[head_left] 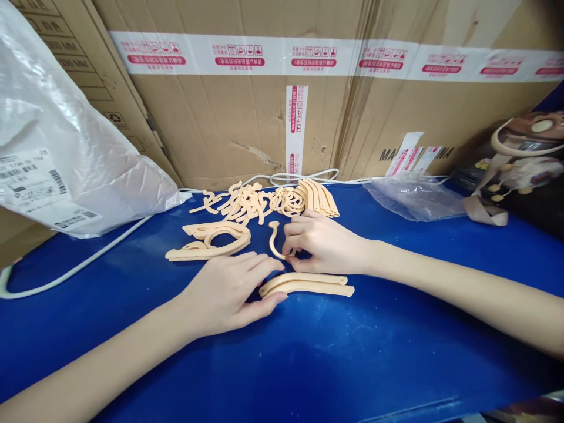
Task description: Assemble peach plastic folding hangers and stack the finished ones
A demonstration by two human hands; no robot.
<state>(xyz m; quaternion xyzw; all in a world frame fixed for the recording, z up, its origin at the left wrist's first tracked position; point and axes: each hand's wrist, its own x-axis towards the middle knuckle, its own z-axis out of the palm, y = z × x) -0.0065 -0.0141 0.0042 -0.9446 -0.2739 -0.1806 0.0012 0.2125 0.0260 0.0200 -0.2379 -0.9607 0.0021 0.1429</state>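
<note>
My left hand rests low over the blue surface, thumb and fingers curved around the left end of two cream plastic curved hanger arms. The arms lie against each other, their right ends slightly apart. Just above them, my right hand pinches the lower end of a cream hanger hook, whose curved top points away from me. The right fingertips partly hide the hook's base. Beyond my left hand sits a stack of folded hangers.
A pile of loose cream hooks lies at the back, beside rings and a row of stacked hanger arms. Cardboard boxes stand behind. White cable, a packaged bag and clear plastic border the blue table.
</note>
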